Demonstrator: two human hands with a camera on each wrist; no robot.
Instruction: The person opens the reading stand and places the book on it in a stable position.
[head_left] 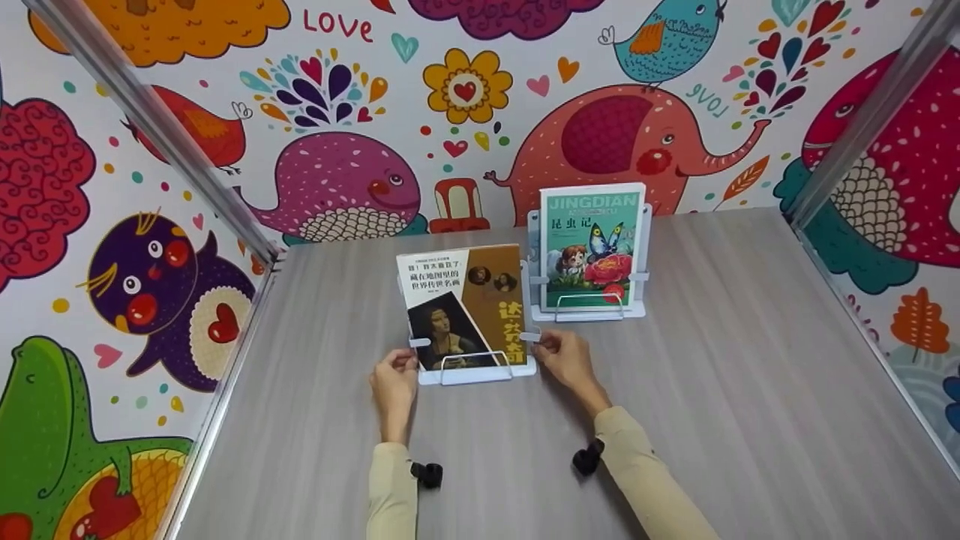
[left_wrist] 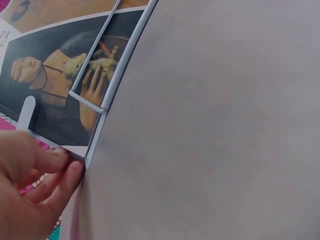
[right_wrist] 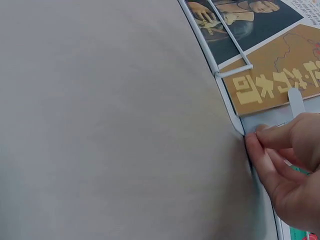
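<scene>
A white book stand (head_left: pixel 475 373) holds a brown and white book (head_left: pixel 442 319) with a painted portrait on its cover, leaning back behind a wire rest and side clips. At its left edge, my left hand (head_left: pixel 395 386) pinches the stand near the lower corner. My right hand (head_left: pixel 568 365) pinches the opposite edge, just below the right clip (right_wrist: pixel 296 102). In the left wrist view, thumb and fingertips meet right at the corner beside the book's lower edge. Farther back and to the right, a green book (head_left: pixel 591 251) with a butterfly cover leans on a second white stand (head_left: pixel 634 309).
The grey wood-grain table (head_left: pixel 712 420) runs back to a wall (head_left: pixel 480 97) printed with cartoon animals. Metal posts (head_left: pixel 161 127) rise at the table's back corners. A small black device (head_left: pixel 429 475) sits at each wrist.
</scene>
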